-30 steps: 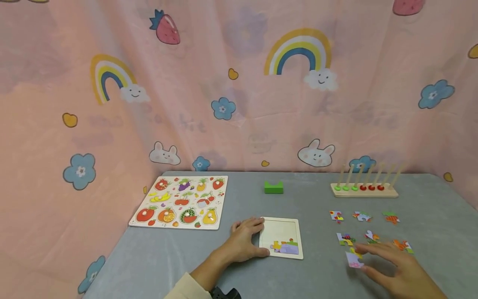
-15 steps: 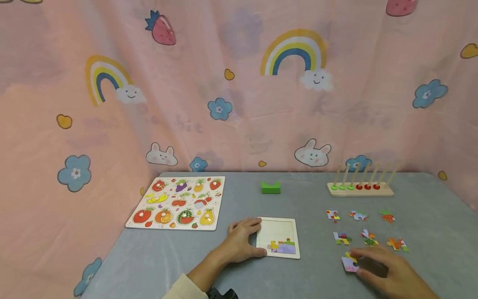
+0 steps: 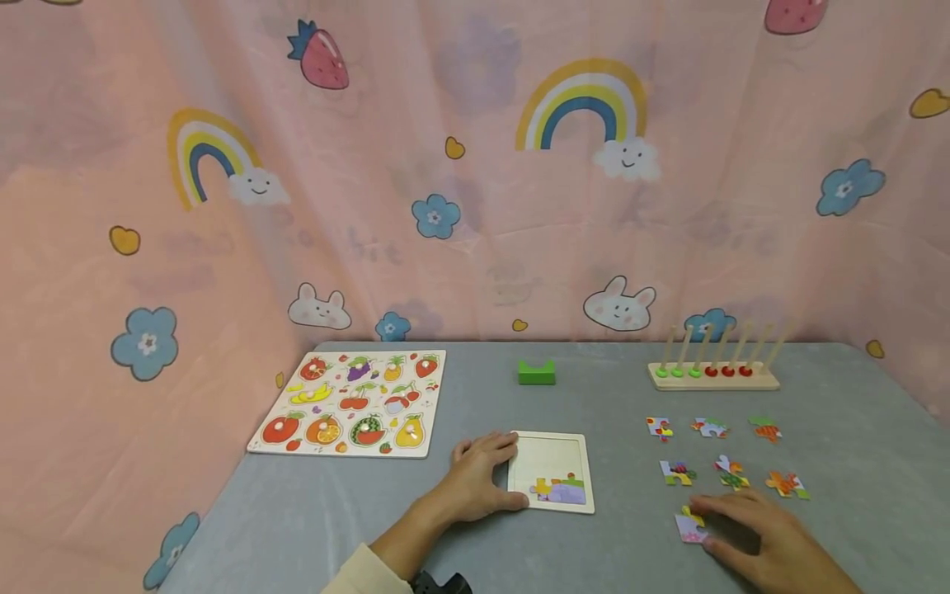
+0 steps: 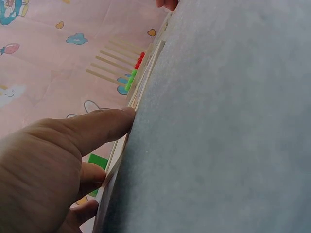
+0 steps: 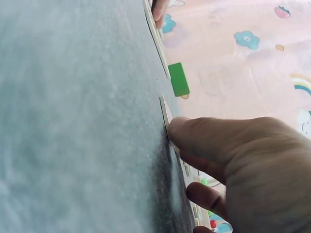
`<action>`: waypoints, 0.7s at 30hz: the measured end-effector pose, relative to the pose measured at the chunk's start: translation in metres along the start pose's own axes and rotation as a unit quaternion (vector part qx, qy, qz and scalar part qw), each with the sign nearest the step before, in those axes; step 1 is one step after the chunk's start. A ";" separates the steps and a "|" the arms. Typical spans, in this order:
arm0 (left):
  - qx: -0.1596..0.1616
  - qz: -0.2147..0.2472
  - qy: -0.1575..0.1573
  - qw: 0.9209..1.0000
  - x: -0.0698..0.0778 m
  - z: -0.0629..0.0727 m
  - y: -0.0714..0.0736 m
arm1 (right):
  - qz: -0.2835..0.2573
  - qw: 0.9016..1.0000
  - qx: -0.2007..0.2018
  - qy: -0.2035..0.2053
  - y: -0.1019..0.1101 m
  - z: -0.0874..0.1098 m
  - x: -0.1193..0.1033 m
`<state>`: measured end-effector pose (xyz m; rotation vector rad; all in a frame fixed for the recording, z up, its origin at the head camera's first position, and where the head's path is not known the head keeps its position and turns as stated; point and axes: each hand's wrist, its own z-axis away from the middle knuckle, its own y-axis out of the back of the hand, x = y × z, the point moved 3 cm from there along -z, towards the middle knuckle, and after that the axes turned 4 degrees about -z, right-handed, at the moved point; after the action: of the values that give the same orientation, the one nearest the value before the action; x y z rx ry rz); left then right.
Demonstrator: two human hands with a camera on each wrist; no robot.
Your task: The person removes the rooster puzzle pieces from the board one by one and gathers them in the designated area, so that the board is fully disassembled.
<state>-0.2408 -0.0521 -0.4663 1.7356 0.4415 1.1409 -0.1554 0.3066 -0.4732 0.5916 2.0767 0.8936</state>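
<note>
My left hand [image 3: 481, 481] holds a small square wooden puzzle tray [image 3: 549, 445] by its left side, thumb at the lower left corner, fingers at the upper left. Joined purple, yellow and green pieces [image 3: 564, 491] lie in the tray's lower part. To the right, my right hand [image 3: 772, 540] pinches a lilac and yellow jigsaw piece [image 3: 690, 528] by its right side between thumb and index finger. In the right wrist view the thumb [image 5: 194, 133] touches this piece [image 5: 165, 111] low over the table. Behind it lie several loose jigsaw pieces [image 3: 677, 473] in two rows.
A fruit peg puzzle board [image 3: 349, 404] lies at the left. A green block [image 3: 537, 374] stands at the back middle. Back right holds a wooden peg rack [image 3: 712, 384] with green and red beads. A pink patterned cloth [image 3: 475, 264] hangs behind the grey table [image 3: 312, 511].
The pinched jigsaw piece has gone from tilted to flatter and lower. My right hand has shifted slightly with it. The left hand still holds the tray; the head view has turned a little right.
</note>
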 end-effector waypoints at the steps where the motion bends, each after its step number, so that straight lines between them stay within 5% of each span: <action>1: 0.000 0.000 0.000 1.000 0.000 0.000 0.000 | -0.003 1.000 0.002 -0.004 0.000 0.000 -0.001; 10: 0.003 0.004 -0.003 1.000 -0.001 0.000 -0.001 | -0.047 0.998 0.042 -0.030 0.013 -0.008 -0.023; 21: 0.009 0.013 -0.009 1.000 0.000 0.001 -0.002 | -0.062 0.996 0.065 0.000 0.037 -0.055 -0.077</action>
<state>-0.2401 -0.0517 -0.4683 1.7705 0.4203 1.1423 -0.1507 0.2588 -0.3840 0.5230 2.1571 0.6920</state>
